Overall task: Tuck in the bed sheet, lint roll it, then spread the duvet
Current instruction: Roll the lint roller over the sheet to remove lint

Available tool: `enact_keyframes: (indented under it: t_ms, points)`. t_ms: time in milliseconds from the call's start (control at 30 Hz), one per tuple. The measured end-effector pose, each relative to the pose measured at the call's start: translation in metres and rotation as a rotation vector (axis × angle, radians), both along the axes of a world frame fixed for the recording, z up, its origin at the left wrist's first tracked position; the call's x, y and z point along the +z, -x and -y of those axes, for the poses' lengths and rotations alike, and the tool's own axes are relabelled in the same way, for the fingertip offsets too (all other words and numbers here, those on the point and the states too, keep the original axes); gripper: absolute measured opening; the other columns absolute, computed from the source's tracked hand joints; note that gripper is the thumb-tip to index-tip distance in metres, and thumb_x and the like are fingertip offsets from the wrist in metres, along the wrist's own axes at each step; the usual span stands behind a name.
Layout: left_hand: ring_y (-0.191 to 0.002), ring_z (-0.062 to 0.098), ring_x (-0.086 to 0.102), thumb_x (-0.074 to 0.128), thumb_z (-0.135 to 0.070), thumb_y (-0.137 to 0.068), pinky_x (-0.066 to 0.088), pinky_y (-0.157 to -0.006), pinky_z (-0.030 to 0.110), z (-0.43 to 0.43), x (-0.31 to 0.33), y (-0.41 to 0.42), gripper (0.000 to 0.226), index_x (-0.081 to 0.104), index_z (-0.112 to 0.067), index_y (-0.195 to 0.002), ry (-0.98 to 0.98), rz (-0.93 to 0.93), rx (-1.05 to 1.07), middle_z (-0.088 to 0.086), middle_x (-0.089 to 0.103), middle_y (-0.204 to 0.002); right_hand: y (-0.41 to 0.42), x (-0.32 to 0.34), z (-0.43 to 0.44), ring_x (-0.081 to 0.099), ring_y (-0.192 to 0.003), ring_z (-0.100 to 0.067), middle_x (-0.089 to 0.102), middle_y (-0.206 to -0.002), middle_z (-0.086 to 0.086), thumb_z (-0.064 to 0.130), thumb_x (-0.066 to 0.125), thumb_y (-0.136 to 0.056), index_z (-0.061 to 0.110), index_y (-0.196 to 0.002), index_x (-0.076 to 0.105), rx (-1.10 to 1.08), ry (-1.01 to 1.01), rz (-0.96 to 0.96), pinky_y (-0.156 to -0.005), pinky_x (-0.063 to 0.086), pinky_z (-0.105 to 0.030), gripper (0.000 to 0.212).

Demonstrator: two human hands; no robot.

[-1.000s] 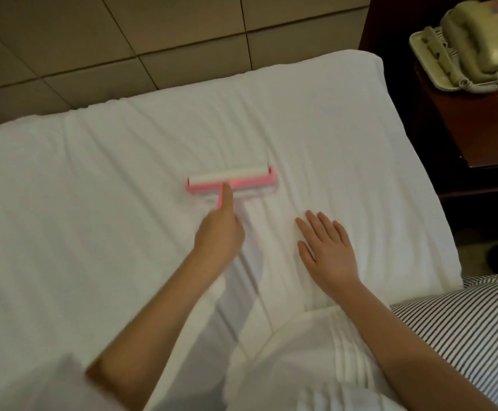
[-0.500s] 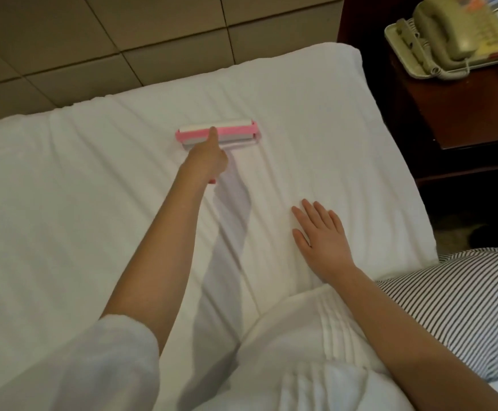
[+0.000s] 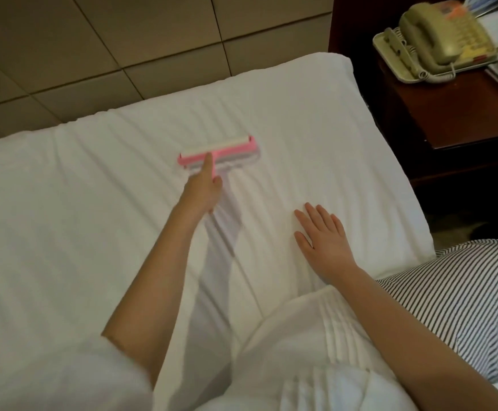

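Hiding most of the pink plastic handle, the left hand (image 3: 202, 192) grips the one lint roller (image 3: 221, 148), index finger laid along it. Its white roll lies on the creased white bed sheet (image 3: 93, 203), mid-mattress. The right hand (image 3: 323, 238) presses flat nearby, fingers straight. One striped fabric (image 3: 464, 292) is cut off at right.

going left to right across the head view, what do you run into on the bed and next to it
pink lint roller, gripped at its handle by the left hand → right hand flat on the bed sheet → beige telephone on the dark wooden nightstand
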State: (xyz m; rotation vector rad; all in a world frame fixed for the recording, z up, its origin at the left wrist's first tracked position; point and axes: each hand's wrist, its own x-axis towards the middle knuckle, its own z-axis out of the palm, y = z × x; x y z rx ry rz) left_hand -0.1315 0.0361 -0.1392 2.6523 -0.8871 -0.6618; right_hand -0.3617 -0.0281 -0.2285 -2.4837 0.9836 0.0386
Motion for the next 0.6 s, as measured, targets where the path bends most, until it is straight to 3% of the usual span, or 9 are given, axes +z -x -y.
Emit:
enact_keyframes:
  t_ms: [100,233,333,400,433,533,600]
  points:
    - [-0.103,0.034,0.056,0.030,-0.022,-0.100,0.051,-0.084,0.040,0.026,0.001,-0.008,0.060,-0.001,-0.027,-0.151,0.010,0.037,0.002,0.018,0.052,-0.126,0.001,0.001,-0.003,-0.007,-0.145,-0.014,-0.001,-0.159,0.005,0.036,0.023,-0.102,0.026,-0.151,0.010,-0.003,0.011,-0.006,-0.113,-0.010,-0.027,0.051]
    - [-0.111,0.035,0.055,0.036,-0.014,-0.098,0.043,-0.085,0.036,-0.004,-0.005,0.049,0.066,-0.002,-0.013,-0.151,-0.076,0.094,-0.004,0.022,0.055,-0.124,0.003,0.002,-0.002,-0.003,-0.146,-0.014,0.003,-0.159,0.005,0.035,0.025,-0.102,0.026,-0.150,0.014,-0.017,0.002,0.019,-0.113,-0.007,-0.027,0.050]
    - [-0.083,0.028,0.059,0.035,-0.013,-0.098,0.040,-0.065,0.031,-0.054,-0.006,0.102,0.069,-0.010,-0.016,-0.150,-0.176,0.068,-0.029,0.015,0.063,-0.100,0.001,0.000,-0.003,-0.003,-0.146,-0.015,0.003,-0.159,0.005,0.035,0.026,-0.102,0.025,-0.150,0.014,-0.019,-0.006,0.013,-0.113,-0.007,-0.028,0.050]
    - [-0.064,0.019,0.051,0.034,-0.015,-0.099,0.034,-0.053,0.027,-0.072,-0.009,0.119,0.069,-0.014,-0.017,-0.149,-0.207,0.079,-0.072,0.008,0.057,-0.080,0.001,-0.001,-0.003,-0.003,-0.146,-0.015,0.003,-0.159,0.005,0.035,0.026,-0.102,0.025,-0.150,0.014,-0.014,-0.013,0.017,-0.113,-0.007,-0.028,0.050]
    - [-0.067,0.021,0.054,0.034,-0.015,-0.099,0.035,-0.053,0.028,-0.071,-0.009,0.118,0.069,-0.013,-0.016,-0.149,-0.199,0.089,-0.083,0.009,0.058,-0.081,0.002,0.000,-0.003,-0.003,-0.146,-0.015,0.003,-0.159,0.005,0.034,0.027,-0.102,0.025,-0.150,0.014,-0.013,-0.014,0.018,-0.113,-0.007,-0.028,0.050]
    - [-0.097,0.037,0.060,0.034,-0.017,-0.099,0.042,-0.073,0.036,-0.043,-0.014,0.078,0.065,-0.005,-0.014,-0.151,-0.094,0.141,-0.073,0.024,0.063,-0.107,0.005,0.002,-0.004,-0.003,-0.146,-0.015,0.003,-0.159,0.005,0.033,0.026,-0.103,0.025,-0.150,0.014,-0.018,-0.006,0.006,-0.114,-0.006,-0.028,0.050]
    - [-0.102,0.039,0.058,0.035,-0.018,-0.099,0.045,-0.080,0.036,-0.009,-0.013,0.033,0.062,0.001,-0.014,-0.152,-0.017,0.128,-0.044,0.027,0.059,-0.116,0.004,0.003,-0.006,-0.005,-0.146,-0.016,0.001,-0.159,0.004,0.034,0.023,-0.103,0.025,-0.151,0.012,-0.023,-0.010,-0.017,-0.114,-0.007,-0.029,0.050]
